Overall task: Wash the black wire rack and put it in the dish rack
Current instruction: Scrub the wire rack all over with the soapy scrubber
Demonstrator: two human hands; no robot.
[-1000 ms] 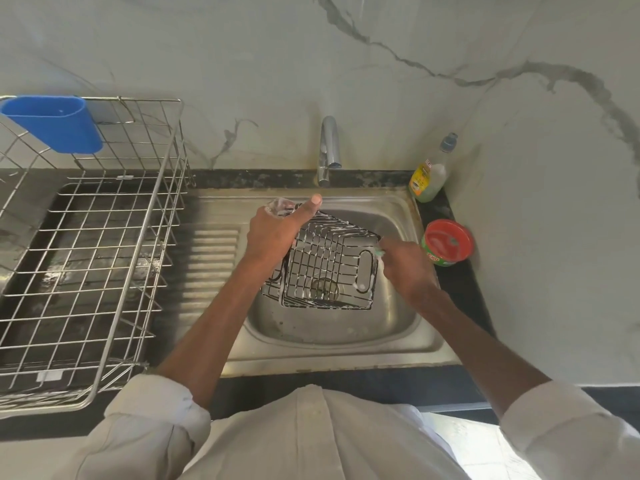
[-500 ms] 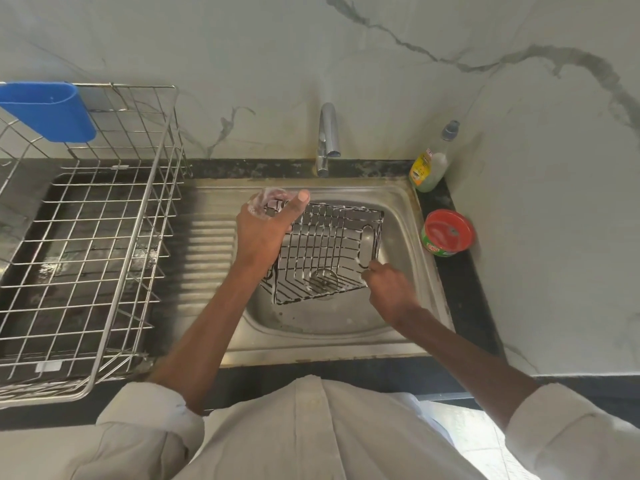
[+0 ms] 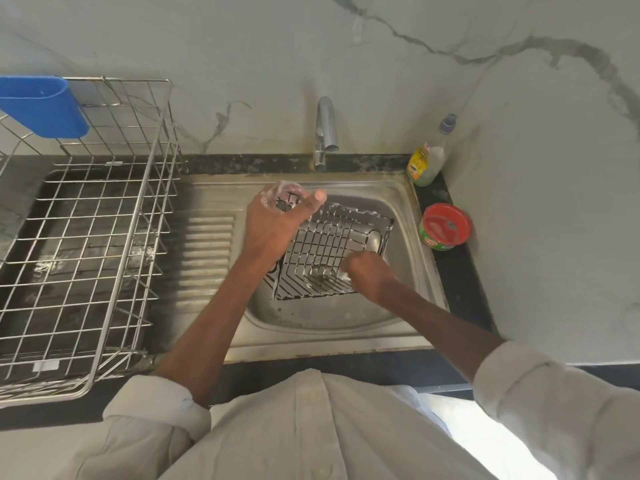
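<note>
The black wire rack [image 3: 332, 251] is tilted over the sink [image 3: 408, 306]. The left hand [image 3: 273, 230] grips its soapy corner at 10 o'clock. The right hand [image 3: 370, 275] is curled up and presses on the rack at 4 o'clock. The dish rack [image 3: 104, 237] stands on the worktop [image 3: 453, 282] at 9 o'clock.

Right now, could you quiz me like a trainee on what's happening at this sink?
1. True or false: the black wire rack sits in the dish rack.
2. Which hand grips the wire rack's upper corner?
3. What stands nearest the tap: (a) green bottle, (b) red-lidded tub, (c) blue holder?

Key: 1. False; it is held over the sink. 2. The left hand; the right hand scrubs. 3. (a).
</note>
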